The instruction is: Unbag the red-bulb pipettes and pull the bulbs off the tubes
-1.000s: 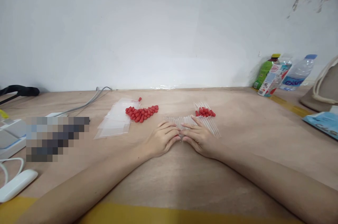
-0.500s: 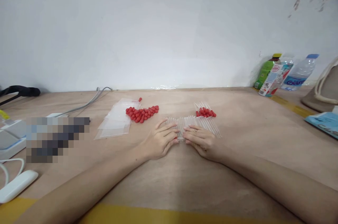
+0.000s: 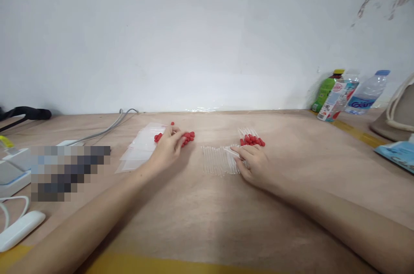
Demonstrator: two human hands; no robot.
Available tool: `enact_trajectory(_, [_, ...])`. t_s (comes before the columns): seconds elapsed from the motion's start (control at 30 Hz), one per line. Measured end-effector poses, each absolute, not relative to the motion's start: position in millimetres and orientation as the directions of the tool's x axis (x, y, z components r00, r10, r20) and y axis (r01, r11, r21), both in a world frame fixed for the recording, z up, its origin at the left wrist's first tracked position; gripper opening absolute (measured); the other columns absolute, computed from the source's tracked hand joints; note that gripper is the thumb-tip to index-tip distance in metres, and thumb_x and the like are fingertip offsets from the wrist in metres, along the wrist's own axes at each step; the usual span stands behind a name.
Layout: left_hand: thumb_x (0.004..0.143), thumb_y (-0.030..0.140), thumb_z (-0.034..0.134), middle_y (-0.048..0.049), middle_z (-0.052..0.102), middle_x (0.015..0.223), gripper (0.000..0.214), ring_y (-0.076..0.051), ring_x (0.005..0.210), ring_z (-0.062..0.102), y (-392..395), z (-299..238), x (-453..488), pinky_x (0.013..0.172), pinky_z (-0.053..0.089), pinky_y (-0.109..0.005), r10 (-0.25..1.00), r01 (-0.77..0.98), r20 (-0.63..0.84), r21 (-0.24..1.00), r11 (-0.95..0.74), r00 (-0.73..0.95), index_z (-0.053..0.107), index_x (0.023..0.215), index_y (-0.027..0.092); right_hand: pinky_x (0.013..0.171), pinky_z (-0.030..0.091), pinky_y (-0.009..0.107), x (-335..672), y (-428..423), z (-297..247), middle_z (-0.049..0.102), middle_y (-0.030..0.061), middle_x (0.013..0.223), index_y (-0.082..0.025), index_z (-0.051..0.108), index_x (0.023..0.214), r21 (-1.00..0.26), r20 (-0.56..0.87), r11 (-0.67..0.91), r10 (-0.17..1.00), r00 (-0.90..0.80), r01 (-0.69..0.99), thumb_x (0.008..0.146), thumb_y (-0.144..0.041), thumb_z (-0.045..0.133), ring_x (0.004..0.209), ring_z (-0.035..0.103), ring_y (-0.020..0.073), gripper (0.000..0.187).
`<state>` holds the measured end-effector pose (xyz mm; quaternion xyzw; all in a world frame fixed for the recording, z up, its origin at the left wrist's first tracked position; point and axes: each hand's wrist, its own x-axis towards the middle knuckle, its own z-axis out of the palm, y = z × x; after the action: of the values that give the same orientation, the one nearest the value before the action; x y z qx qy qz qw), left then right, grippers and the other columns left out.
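Note:
My left hand reaches over the pile of red rubber dropper bulbs, its fingers curled in a pinch on a bulb; the hand covers much of the pile. A row of clear thin dropper tubes lies side by side in the middle. Over the row's right part is my right hand, with thumb and fingers closed on one tube that slants across the others. Just behind that hand lies a bunch of droppers with red bulbs fitted on their tubes.
Clear plastic bags lie left of the bulbs, and a single red bulb sits behind the pile. Bottles and a carton stand at the back right. Cables and a white power strip occupy the left.
My left hand has left the tubes and moved left and back to the red bulbs. My right hand has shifted slightly right, and one tube now slants under its fingers.

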<state>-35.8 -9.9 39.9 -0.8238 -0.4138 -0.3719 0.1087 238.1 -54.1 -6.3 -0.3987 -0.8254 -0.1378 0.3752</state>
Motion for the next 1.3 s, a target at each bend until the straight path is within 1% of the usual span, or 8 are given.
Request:
enact_trajectory(0.17, [0.078,0.026,0.048,-0.0034,0.056,0.08,0.027,-0.014,0.065,0.054,22,70,-63,0.065,0.045,-0.029,0.813,0.88,0.557,0.288,-0.378,0.168,0.054,0.102,0.015,0.067,0.035,0.03,222,-41,-3,0.063,0.0048,0.071,-0.015,0.06,0.083,-0.105,0.736,0.634,0.568,-0.369,0.766,0.08,-0.014,0.042,0.064,0.053,0.0158,0.019])
enact_trajectory(0.3, [0.074,0.038,0.053,-0.0014,0.061,0.081,0.032,-0.014,0.062,0.055,37,74,-71,0.058,0.041,-0.025,0.879,0.898,0.475,0.366,-0.243,0.044,0.05,0.097,0.017,0.072,0.031,0.033,211,-35,-4,0.062,0.0043,0.066,-0.015,0.06,0.072,-0.047,0.724,0.605,0.569,-0.39,0.795,0.076,-0.01,0.043,0.062,0.052,0.0152,0.018])
enact_trajectory(0.43, [0.073,0.04,0.053,-0.0013,0.064,0.081,0.028,-0.015,0.066,0.056,43,63,-60,0.06,0.04,-0.026,0.893,0.915,0.428,0.291,-0.28,0.137,0.051,0.091,0.018,0.077,0.029,0.035,205,-39,-8,0.062,0.0042,0.069,-0.015,0.061,0.072,-0.053,0.692,0.609,0.594,-0.411,0.792,0.077,-0.011,0.046,0.065,0.053,0.0146,0.017])
enact_trajectory(0.6, [0.073,0.043,0.053,-0.0028,0.065,0.081,0.025,-0.02,0.075,0.059,49,52,-40,0.064,0.04,-0.029,0.909,0.949,0.346,0.125,-0.291,0.233,0.055,0.082,0.02,0.083,0.027,0.038,205,-48,-8,0.061,0.0043,0.069,-0.015,0.063,0.074,-0.091,0.662,0.631,0.616,-0.426,0.77,0.081,-0.031,0.051,0.069,0.054,0.0156,0.021])
enact_trajectory(0.77, [0.072,0.046,0.054,-0.003,0.065,0.074,0.027,-0.023,0.074,0.059,50,47,-34,0.067,0.039,-0.032,0.911,0.952,0.329,0.086,-0.292,0.25,0.057,0.076,0.02,0.087,0.024,0.042,205,-52,-8,0.059,0.0056,0.074,-0.015,0.064,0.077,-0.087,0.614,0.625,0.646,-0.453,0.775,0.078,-0.044,0.054,0.072,0.054,0.0168,0.031])
enact_trajectory(0.93, [0.077,0.044,0.049,-0.0057,0.063,0.08,0.027,-0.024,0.083,0.056,38,50,-36,0.073,0.038,-0.035,0.833,0.958,0.496,0.012,-0.287,0.243,0.058,0.076,0.019,0.085,0.024,0.042,206,-52,-2,0.06,0.0067,0.074,-0.016,0.065,0.077,-0.084,0.638,0.599,0.646,-0.418,0.797,0.078,-0.048,0.052,0.073,0.053,0.0178,0.035])
enact_trajectory(1.1, [0.082,0.032,0.045,-0.0055,0.061,0.081,0.018,-0.022,0.082,0.053,10,34,-38,0.074,0.035,-0.035,0.64,0.931,0.714,-0.046,-0.362,0.284,0.057,0.083,0.019,0.08,0.023,0.039,232,-34,19,0.063,0.0048,0.075,-0.018,0.065,0.075,-0.195,0.679,0.466,0.699,-0.224,0.863,0.082,-0.035,0.047,0.07,0.054,0.0154,0.026])
enact_trajectory(1.3, [0.083,0.03,0.046,-0.0039,0.057,0.071,0.017,-0.017,0.068,0.048,-29,5,-31,0.064,0.035,-0.031,0.513,0.714,0.632,-0.095,-0.693,0.581,0.058,0.079,0.018,0.073,0.022,0.037,273,-4,22,0.06,0.0038,0.071,-0.019,0.065,0.072,-0.315,0.63,0.254,0.777,0.001,0.915,0.075,-0.03,0.048,0.071,0.053,0.0177,0.021])
